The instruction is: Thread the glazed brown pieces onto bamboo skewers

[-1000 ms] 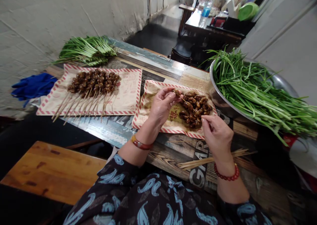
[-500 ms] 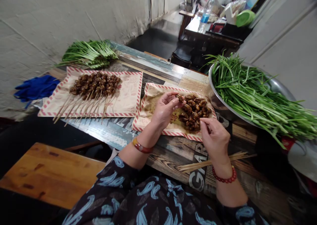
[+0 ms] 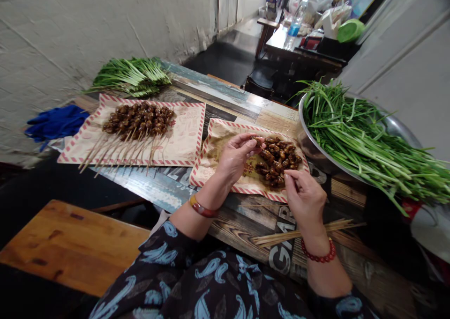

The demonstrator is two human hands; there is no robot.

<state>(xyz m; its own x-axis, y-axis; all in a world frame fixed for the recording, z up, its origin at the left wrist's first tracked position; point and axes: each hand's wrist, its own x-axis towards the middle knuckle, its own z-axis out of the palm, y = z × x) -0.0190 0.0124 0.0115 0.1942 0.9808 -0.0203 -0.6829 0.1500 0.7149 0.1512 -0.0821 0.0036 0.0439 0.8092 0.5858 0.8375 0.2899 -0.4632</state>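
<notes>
My left hand [image 3: 236,157] pinches a small glossy brown piece [image 3: 257,142] over the right paper sheet [image 3: 207,166]. Beside it on that sheet lies a pile of loose brown pieces [image 3: 277,159]. Fingers pressed together, my right hand [image 3: 305,195] is at the sheet's lower right edge; what it holds, if anything, is too small to make out. On the left paper sheet [image 3: 188,136] rest several brown skewered pieces [image 3: 138,120], their thin sticks pointing toward me. A bundle of bare sticks [image 3: 302,232] lies on the table below my right hand.
A metal bowl [image 3: 318,151] heaped with long green stalks [image 3: 369,141] stands at the right. More greens [image 3: 131,77] lie at the back left, with blue gloves [image 3: 58,123] at the far left. A wooden stool [image 3: 73,248] is at lower left.
The whole view has shifted slightly. My left fingers have closed further over the brown piece, which shows less now. My right hand has barely moved.
</notes>
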